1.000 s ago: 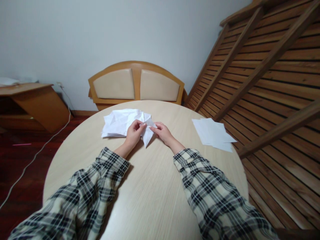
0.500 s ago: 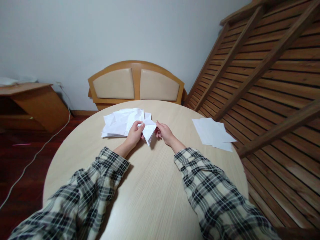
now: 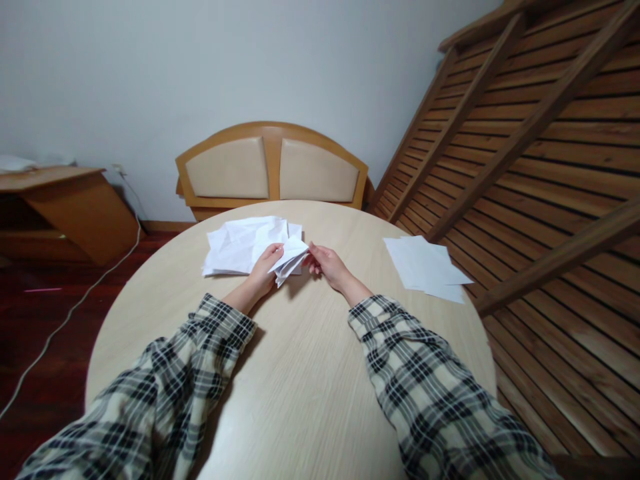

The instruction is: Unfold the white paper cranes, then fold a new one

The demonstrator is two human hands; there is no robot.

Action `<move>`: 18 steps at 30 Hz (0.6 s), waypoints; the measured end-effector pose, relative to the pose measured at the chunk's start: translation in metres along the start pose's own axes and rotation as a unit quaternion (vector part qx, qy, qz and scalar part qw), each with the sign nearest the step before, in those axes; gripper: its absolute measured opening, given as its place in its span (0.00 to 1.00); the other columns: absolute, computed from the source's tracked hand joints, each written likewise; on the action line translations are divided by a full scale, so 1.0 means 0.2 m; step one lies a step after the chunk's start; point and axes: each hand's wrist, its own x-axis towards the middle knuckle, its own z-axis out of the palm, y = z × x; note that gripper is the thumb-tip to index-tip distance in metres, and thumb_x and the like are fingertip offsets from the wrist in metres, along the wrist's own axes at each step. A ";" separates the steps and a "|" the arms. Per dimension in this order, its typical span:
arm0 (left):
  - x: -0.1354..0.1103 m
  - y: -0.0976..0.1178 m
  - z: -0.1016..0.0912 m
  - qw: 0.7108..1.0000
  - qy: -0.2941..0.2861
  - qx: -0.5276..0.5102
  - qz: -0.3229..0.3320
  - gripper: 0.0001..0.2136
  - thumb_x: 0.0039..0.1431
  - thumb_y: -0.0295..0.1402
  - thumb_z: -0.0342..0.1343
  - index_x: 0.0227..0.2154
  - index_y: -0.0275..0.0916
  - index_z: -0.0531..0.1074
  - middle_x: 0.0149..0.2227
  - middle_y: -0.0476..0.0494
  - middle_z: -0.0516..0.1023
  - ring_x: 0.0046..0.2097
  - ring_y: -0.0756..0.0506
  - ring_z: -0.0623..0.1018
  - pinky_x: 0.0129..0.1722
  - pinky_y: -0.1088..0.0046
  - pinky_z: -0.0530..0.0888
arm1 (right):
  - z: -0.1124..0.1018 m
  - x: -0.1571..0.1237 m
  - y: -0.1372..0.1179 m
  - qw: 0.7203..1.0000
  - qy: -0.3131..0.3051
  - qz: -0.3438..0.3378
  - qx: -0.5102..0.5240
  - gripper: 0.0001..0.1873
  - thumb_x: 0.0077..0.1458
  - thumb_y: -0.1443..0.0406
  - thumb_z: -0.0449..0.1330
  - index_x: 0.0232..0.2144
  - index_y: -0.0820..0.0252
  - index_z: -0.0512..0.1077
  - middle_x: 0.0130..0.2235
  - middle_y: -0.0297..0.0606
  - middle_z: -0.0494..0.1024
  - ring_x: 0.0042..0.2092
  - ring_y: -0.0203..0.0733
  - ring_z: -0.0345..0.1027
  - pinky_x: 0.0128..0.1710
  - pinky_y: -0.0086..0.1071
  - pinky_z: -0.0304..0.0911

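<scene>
Between my hands is a piece of folded white paper (image 3: pixel 291 257), its several layers fanning apart along the lower edge. My left hand (image 3: pixel 264 267) grips its left side, thumb on top and the other fingers mostly hidden beneath. At the paper's right corner, my right hand (image 3: pixel 326 264) pinches the tip between thumb and forefinger, with the remaining fingers curled. Just behind my left hand lies a pile of creased white paper (image 3: pixel 235 243) on the round table (image 3: pixel 305 373).
Several flat white sheets (image 3: pixel 425 265) overlap at the table's right side. Beyond the table stands a padded headboard (image 3: pixel 273 160) against the wall. Wooden slats (image 3: pixel 545 147) lean at the right. A desk (image 3: pixel 75 213) and a white cable (image 3: pixel 75 307) are on the left.
The folded paper has turned and tilted leftward, so its layered edges now show instead of a downward-pointing tip. My left hand has shifted slightly left; my right hand stays at the corner.
</scene>
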 end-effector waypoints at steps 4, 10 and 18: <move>0.00 0.01 -0.01 1.000 -0.019 -0.021 -0.014 0.11 0.51 0.35 0.66 0.35 0.35 0.74 0.35 0.42 0.78 0.32 0.48 0.76 0.32 0.72 0.71 | 0.00 0.00 0.00 1.000 -0.014 -0.002 -0.009 0.28 0.49 0.40 0.62 0.29 0.59 0.74 0.28 0.36 0.78 0.21 0.29 0.61 0.17 0.25 0.51; -0.01 0.02 -0.01 1.000 -0.007 -0.022 -0.014 0.12 0.51 0.36 0.66 0.36 0.36 0.75 0.35 0.43 0.78 0.32 0.48 0.76 0.33 0.72 0.71 | 0.00 -0.01 -0.02 1.000 -0.022 0.020 -0.001 0.20 0.48 0.48 0.67 0.30 0.59 0.75 0.29 0.34 0.77 0.22 0.29 0.60 0.18 0.25 0.49; 0.03 -0.02 0.01 1.000 0.013 0.009 -0.004 0.12 0.50 0.39 0.65 0.33 0.37 0.73 0.30 0.46 0.77 0.29 0.49 0.73 0.31 0.72 0.69 | 0.06 -0.01 -0.05 0.998 -0.002 0.014 0.054 0.14 0.46 0.56 0.68 0.34 0.57 0.77 0.31 0.32 0.77 0.25 0.29 0.62 0.23 0.26 0.54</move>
